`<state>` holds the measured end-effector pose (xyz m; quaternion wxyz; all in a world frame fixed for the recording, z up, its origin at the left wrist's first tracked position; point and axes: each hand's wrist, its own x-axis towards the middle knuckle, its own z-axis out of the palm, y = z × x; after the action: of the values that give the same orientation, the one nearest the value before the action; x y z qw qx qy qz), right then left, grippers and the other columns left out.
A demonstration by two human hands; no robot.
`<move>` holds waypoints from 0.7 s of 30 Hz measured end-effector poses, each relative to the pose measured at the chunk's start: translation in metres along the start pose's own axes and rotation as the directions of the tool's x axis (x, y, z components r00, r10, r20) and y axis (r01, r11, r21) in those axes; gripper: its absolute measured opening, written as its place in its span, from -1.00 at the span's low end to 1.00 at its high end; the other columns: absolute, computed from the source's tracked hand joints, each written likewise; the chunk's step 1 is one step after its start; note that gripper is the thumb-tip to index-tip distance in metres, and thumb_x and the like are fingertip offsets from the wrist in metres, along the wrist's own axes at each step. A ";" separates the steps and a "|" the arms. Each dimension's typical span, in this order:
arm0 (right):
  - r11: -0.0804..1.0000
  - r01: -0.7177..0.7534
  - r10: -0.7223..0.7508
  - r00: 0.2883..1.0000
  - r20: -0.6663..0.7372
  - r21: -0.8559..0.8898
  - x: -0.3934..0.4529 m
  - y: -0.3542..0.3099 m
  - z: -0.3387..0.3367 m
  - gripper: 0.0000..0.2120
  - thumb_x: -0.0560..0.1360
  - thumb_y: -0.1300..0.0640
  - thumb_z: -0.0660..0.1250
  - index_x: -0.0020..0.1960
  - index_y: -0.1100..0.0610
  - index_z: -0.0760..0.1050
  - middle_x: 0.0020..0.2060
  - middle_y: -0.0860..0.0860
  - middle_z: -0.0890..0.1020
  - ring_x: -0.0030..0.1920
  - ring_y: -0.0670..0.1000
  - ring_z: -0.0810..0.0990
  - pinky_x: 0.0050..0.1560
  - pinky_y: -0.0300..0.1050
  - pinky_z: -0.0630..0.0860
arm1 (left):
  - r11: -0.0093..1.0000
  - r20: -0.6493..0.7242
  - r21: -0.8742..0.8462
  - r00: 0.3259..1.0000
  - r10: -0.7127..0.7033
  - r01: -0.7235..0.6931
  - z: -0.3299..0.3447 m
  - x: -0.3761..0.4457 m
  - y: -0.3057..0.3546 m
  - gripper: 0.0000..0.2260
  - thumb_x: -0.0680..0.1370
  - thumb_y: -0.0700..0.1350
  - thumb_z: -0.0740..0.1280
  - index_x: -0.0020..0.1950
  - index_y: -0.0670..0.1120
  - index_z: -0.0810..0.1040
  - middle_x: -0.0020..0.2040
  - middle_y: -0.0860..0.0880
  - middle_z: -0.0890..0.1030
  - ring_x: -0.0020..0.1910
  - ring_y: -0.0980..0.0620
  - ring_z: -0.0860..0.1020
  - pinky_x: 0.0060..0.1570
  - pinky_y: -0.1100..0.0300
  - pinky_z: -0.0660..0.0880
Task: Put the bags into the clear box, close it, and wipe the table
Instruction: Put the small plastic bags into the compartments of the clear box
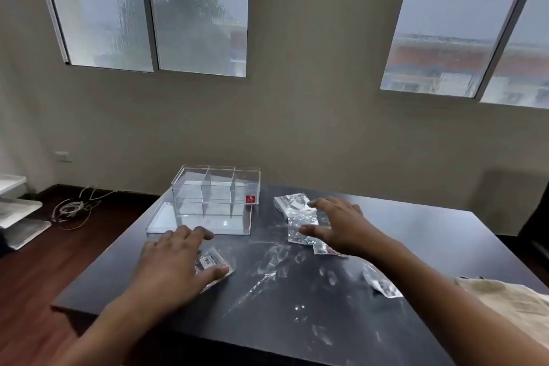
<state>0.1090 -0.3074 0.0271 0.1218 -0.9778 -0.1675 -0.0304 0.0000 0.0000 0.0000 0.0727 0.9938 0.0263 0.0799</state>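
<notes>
- A dark surface (pixel 297 315) fills the lower half of the view, smeared with pale streaks and fingerprints; a beige wall with two rain-streaked windows stands behind it.
- A clear box (pixel 216 189) sits at the far left of the surface, open-topped, split by two dividers into three compartments, all empty, with a small red label at its front right corner.
- Its flat clear lid (pixel 196 221) lies on the surface just in front of the box.
- A beige cloth (pixel 511 303) lies at the right edge.
- The left hand (pixel 178 261) lies flat, fingers spread, its thumb pressing on a small clear bag (pixel 212 261) near the lid; it is not closed around it.
- The right hand (pixel 341 226) is open with fingers spread, resting over a cluster of clear bags (pixel 298 217) to the right of the box, gripping nothing.
- Another small bag (pixel 383 284) lies beside the right forearm, near the cloth.
- A tangle of white cable (pixel 74 208) lies on the wooden floor to the left.
</notes>
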 end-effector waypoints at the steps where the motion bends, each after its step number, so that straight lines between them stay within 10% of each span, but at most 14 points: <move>1: 1.000 -0.004 0.004 1.000 0.031 -0.004 0.007 -0.001 0.003 -0.27 0.53 -0.39 0.29 0.57 -0.04 0.30 0.52 0.01 0.42 0.52 0.13 0.32 0.50 0.10 0.18 | 1.000 0.018 -0.002 1.000 0.009 -0.009 0.001 0.002 0.000 -0.31 0.35 0.56 0.16 0.40 0.27 0.30 0.29 0.17 0.49 0.31 0.09 0.45 0.26 0.02 0.36; 9: 0.998 -0.031 0.016 0.971 0.240 0.057 0.050 0.009 0.006 0.00 0.27 -0.47 0.50 0.56 -0.12 0.24 0.33 -0.01 0.54 0.35 0.11 0.46 0.43 0.13 0.37 | 0.958 0.116 -0.285 0.993 -0.009 0.042 -0.012 0.014 -0.002 -0.54 0.29 0.30 0.53 0.11 0.24 0.50 -0.19 0.16 0.60 -0.19 0.23 0.54 -0.19 0.25 0.44; 14: 0.963 -0.091 0.024 0.967 0.252 0.255 0.063 0.016 0.008 -0.47 0.27 -0.16 0.68 0.11 0.01 0.59 -0.20 -0.13 0.60 -0.20 -0.10 0.56 -0.19 -0.19 0.45 | 0.852 -0.018 -0.523 0.999 0.031 -0.036 -0.024 0.028 0.004 -0.84 0.44 0.15 0.51 -0.15 0.13 0.59 -0.38 0.21 0.62 -0.38 0.20 0.59 -0.23 0.16 0.52; 21: 0.954 -0.069 -0.014 0.962 0.273 0.290 0.071 0.019 0.003 -0.77 0.47 -0.01 0.58 -0.14 0.14 0.64 -0.37 -0.09 0.64 -0.41 -0.20 0.50 -0.33 -0.34 0.41 | 0.653 -0.255 -0.733 0.967 -0.007 -0.189 -0.047 0.099 -0.005 -0.80 0.63 0.04 0.32 -0.08 0.04 0.70 -0.17 0.07 0.71 -0.24 0.12 0.61 -0.23 0.34 0.44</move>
<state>0.1827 -0.3013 0.0268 0.2436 -0.9455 -0.1716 0.1314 0.0902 0.0181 0.0605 0.4690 0.8577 -0.0510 0.2043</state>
